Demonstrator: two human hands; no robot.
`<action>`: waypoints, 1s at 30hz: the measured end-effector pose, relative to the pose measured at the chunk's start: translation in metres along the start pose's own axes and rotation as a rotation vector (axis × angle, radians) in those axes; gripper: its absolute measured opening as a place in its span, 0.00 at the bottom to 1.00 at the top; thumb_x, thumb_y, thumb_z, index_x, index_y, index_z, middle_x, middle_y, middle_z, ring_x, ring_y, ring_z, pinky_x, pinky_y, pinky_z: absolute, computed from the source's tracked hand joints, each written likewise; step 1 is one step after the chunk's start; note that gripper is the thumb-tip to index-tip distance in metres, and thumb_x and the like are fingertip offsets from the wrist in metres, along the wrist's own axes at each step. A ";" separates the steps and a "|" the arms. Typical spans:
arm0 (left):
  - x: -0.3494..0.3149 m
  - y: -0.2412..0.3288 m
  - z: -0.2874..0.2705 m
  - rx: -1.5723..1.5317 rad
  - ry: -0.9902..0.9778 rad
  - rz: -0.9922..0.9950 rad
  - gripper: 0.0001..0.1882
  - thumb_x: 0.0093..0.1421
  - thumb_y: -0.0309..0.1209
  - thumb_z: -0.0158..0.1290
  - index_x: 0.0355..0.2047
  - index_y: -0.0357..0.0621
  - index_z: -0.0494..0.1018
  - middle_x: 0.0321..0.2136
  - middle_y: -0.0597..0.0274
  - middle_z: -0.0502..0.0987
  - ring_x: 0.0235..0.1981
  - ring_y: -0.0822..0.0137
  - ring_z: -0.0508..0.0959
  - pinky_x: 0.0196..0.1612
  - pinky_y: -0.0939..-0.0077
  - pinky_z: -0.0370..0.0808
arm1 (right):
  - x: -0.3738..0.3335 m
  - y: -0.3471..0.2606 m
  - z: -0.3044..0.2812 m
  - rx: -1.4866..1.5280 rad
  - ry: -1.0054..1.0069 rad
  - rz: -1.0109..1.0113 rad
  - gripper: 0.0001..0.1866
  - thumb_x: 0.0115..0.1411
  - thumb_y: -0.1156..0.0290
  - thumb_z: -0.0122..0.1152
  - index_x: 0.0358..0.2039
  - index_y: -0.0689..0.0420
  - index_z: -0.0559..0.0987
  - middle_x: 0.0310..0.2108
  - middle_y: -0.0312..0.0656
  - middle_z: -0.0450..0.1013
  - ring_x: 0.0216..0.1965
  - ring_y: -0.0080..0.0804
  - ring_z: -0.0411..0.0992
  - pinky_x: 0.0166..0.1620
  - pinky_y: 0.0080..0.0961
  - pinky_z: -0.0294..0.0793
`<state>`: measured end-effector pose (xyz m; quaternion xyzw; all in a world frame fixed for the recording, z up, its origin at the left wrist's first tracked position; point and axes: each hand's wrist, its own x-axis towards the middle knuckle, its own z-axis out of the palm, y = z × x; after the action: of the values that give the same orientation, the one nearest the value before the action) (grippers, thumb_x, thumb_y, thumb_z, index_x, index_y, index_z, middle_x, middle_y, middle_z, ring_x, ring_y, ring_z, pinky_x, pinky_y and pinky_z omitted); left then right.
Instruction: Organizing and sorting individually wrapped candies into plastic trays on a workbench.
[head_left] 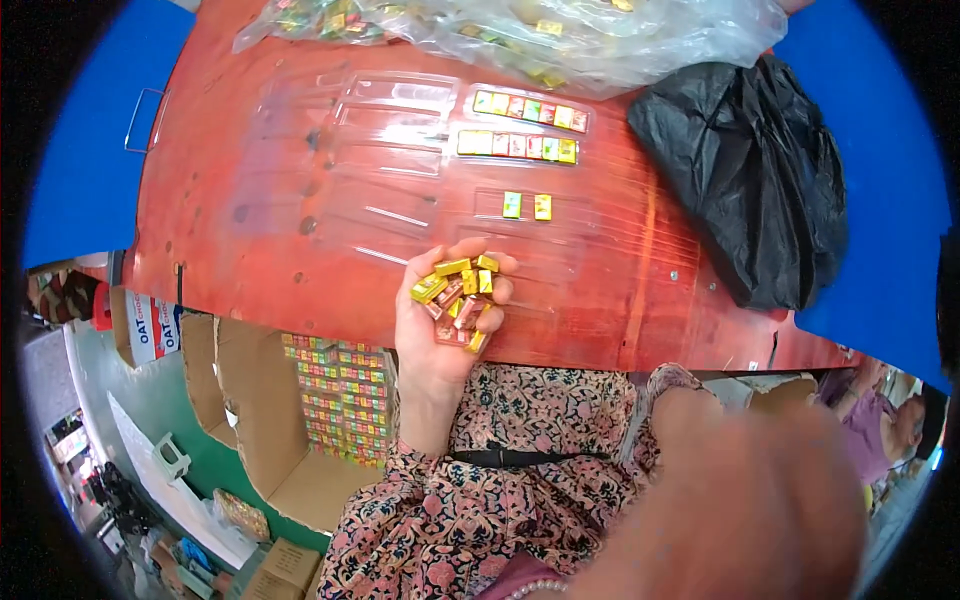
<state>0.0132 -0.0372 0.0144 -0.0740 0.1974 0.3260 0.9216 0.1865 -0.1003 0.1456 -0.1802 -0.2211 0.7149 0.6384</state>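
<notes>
My left hand (437, 335) is turned palm up at the table's near edge. Its fingers curl around a small heap of wrapped sweets (467, 282), yellow and reddish-brown. Close to the camera at the lower right, my right hand (745, 490) is large and smeared, so its fingers cannot be made out. Beyond the left hand lie clear plastic trays (395, 125) with long slots. Two slots hold full rows of coloured sweets (530, 111). A nearer slot has only a green sweet (512, 206) and a yellow sweet (543, 207), set apart.
A large clear bag (600, 50) with loose sweets covers the far edge of the red table (230, 190). At the right lies a crumpled black bag (745, 180). Below the table, a cardboard box (262, 420) contains filled trays (340, 400). Another person (880, 430) is at the far right.
</notes>
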 end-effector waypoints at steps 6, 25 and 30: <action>-0.001 0.004 -0.002 -0.012 0.013 0.018 0.20 0.57 0.40 0.39 0.38 0.38 0.71 0.33 0.42 0.73 0.27 0.58 0.73 0.19 0.77 0.68 | -0.047 0.002 -0.007 -0.037 0.034 -0.227 0.06 0.51 0.73 0.55 0.23 0.63 0.70 0.26 0.48 0.68 0.23 0.38 0.67 0.25 0.31 0.68; -0.009 0.001 0.005 0.128 0.167 0.107 0.17 0.57 0.39 0.39 0.36 0.41 0.72 0.32 0.45 0.70 0.26 0.61 0.67 0.14 0.84 0.64 | 0.013 0.033 0.066 0.089 -0.504 0.363 0.05 0.55 0.79 0.48 0.31 0.65 0.72 0.25 0.42 0.69 0.26 0.29 0.66 0.31 0.22 0.64; -0.009 0.001 -0.002 0.096 0.158 0.083 0.17 0.57 0.39 0.39 0.37 0.41 0.71 0.33 0.44 0.69 0.27 0.61 0.67 0.14 0.83 0.65 | 0.008 0.067 0.056 0.039 -0.762 0.059 0.05 0.55 0.76 0.52 0.26 0.65 0.71 0.26 0.41 0.66 0.27 0.28 0.64 0.31 0.24 0.63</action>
<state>0.0055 -0.0417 0.0160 -0.0470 0.2879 0.3469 0.8914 0.0993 -0.1028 0.1558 0.1047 -0.4237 0.7526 0.4930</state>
